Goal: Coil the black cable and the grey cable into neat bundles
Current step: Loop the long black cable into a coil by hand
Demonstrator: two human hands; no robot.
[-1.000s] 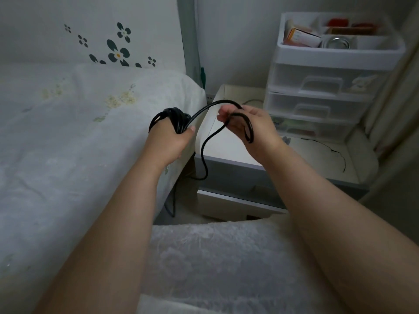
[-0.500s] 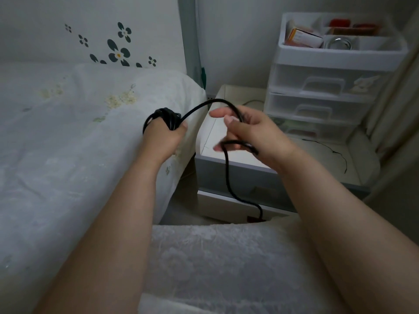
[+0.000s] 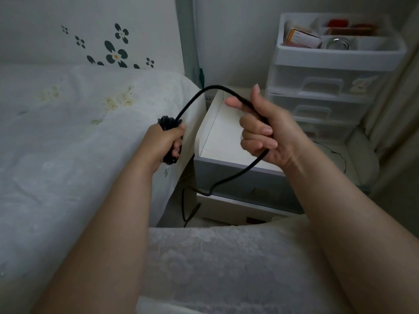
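Bed [image 3: 68, 143]: a white, lightly patterned cover fills the left of the frame, below a wall with dark flower motifs.
Left hand [image 3: 162, 143]: raised just off the bed's right edge, fingers curled tight round a wound bundle of the black cable [image 3: 195, 102], whose loops stick out above and below the fist.
Black cable: from the bundle one strand arches up and to the right, crosses the gap between the hands, and runs into the right hand; below that hand it drops in front of the bedside cabinet, kinks near the drawer front, and trails down toward the floor beside the bed.
Bedside cabinet [image 3: 226, 141]: white top, grey front, standing between the bed and the drawer unit, behind both hands.
Right hand [image 3: 265, 130]: held up over the cabinet, palm toward the camera, fingers curled around the strand with the thumb raised and the forefinger stretched along the cable.
Drawer unit [image 3: 335, 87]: translucent white plastic drawers at the far right, with an open tray on top holding boxes and a round metal tin.
Grey cable: cannot be identified in this view.
Lap: pale lace-patterned fabric lies across the foreground between the forearms.
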